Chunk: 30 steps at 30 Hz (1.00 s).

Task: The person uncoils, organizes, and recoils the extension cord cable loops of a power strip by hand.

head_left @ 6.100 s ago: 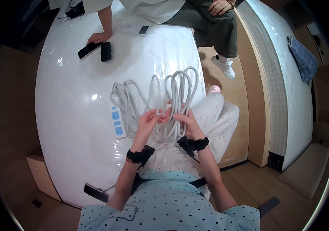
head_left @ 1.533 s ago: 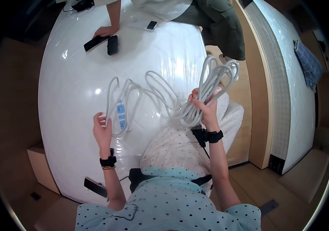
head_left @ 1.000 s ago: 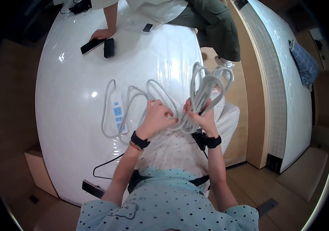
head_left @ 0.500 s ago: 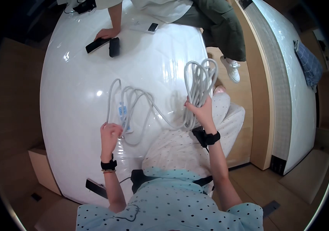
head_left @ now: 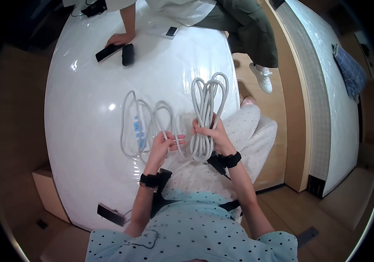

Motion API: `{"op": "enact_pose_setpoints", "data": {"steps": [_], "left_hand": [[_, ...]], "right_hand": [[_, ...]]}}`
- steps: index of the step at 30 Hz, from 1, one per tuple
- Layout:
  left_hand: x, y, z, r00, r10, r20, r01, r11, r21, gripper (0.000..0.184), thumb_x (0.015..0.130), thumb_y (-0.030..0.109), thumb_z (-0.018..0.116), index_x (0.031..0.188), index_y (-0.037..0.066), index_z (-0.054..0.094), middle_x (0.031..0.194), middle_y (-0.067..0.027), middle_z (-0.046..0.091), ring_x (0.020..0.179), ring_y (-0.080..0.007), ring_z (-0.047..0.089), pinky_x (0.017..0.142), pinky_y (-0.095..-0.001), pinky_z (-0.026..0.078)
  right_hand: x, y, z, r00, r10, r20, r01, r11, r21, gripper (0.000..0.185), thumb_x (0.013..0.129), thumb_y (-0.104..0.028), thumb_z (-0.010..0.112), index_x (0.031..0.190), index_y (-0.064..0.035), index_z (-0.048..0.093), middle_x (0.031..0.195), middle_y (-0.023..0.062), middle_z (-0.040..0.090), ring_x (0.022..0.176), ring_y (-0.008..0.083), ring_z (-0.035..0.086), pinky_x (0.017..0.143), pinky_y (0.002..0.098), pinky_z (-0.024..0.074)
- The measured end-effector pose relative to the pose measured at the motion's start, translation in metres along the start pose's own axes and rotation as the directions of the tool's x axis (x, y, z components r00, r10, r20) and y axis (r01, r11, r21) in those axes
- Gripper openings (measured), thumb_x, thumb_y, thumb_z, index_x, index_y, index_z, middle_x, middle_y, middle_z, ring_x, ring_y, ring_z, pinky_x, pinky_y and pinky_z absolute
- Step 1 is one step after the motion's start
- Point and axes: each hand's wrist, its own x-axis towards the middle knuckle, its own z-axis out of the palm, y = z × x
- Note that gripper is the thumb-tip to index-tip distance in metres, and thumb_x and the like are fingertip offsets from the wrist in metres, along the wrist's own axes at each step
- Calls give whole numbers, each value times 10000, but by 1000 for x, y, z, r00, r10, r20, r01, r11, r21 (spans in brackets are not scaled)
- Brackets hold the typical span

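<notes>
My right hand (head_left: 213,133) is closed round a looped bundle of grey cable (head_left: 208,102), which stands up above the fist and hangs a little below it. Left of it, my left hand (head_left: 166,143) has its fingers round a loose length of the same cable. Further loops of cable (head_left: 123,118) lie on the plastic-covered mattress (head_left: 86,144). Among these loops is a white power strip (head_left: 139,131) with blue sockets, partly crossed by cable. Both wrists wear black straps with small black devices.
Another person's hand (head_left: 119,39) rests by a black phone (head_left: 106,53) and a black case (head_left: 128,54). A small device (head_left: 171,31) lies further back. Near my left elbow is another phone (head_left: 111,214). A second mattress (head_left: 327,87) with a blue checked cloth (head_left: 349,72) stands right.
My left hand has moved right, from beside the power strip towards the bundle, and now holds cable. My right hand has brought the bundle left and lower.
</notes>
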Motion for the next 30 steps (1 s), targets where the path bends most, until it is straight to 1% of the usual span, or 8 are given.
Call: {"op": "enact_pose_setpoints", "data": {"steps": [4,7,13,16,20,22,24,30], "left_hand": [[-9,4,6,939,337,66,-334,941,-54,141,836,-50,426,884,64,357,1045,-233,616,803,-237,639,657,-262,500],[-17,19,2,946,278,167,-277,960,-30,149,824,-63,406,880,66,358,997,-208,624,776,-221,636,624,-265,494],[-22,27,17,951,191,244,-294,802,520,143,790,-70,381,877,34,424,890,-103,619,759,-182,615,624,-295,482],[-16,18,14,865,420,274,-501,700,509,178,778,-79,417,916,27,455,913,-94,611,828,-177,606,624,-284,492],[-14,14,11,908,418,29,-406,861,308,206,793,-50,502,979,33,472,1030,-72,562,930,-155,569,685,-263,487],[-19,20,8,942,326,-77,-302,926,225,312,774,-60,517,1074,25,500,1094,-102,552,971,-192,563,784,-314,480],[-24,28,19,865,502,-14,-465,810,357,352,779,-65,522,1115,33,489,1157,-99,516,1020,-185,541,810,-315,473],[-26,26,26,644,679,352,-678,294,674,274,782,37,597,1055,56,612,1343,-113,424,1205,-280,416,972,-376,345]], "right_hand": [[-3,0,-2,996,-27,-90,24,999,-31,452,713,-34,681,1092,6,437,891,110,612,835,188,621,757,318,496],[0,2,1,998,-42,-52,40,999,-30,516,730,-33,684,1162,12,407,997,154,622,950,213,607,813,333,485],[-3,7,9,984,156,83,-175,932,319,533,762,3,637,1234,17,390,1098,188,586,1045,266,575,880,379,475],[-2,22,-3,975,213,64,-217,853,475,481,774,19,604,1222,7,428,1042,164,590,965,246,600,831,347,504],[-8,21,-10,976,218,-5,-168,770,615,429,757,3,621,1155,2,462,1001,137,605,829,206,611,767,287,512],[-6,15,-12,993,105,51,-117,878,463,455,752,-2,628,1171,0,449,1007,137,607,873,199,601,799,292,497],[-3,10,-12,998,62,21,-65,970,233,481,737,-4,643,1176,-2,448,1016,138,608,920,182,596,824,287,484],[-4,-1,19,999,-34,-41,41,981,188,457,726,-2,678,1136,11,476,974,110,619,879,163,620,753,286,514]]}}
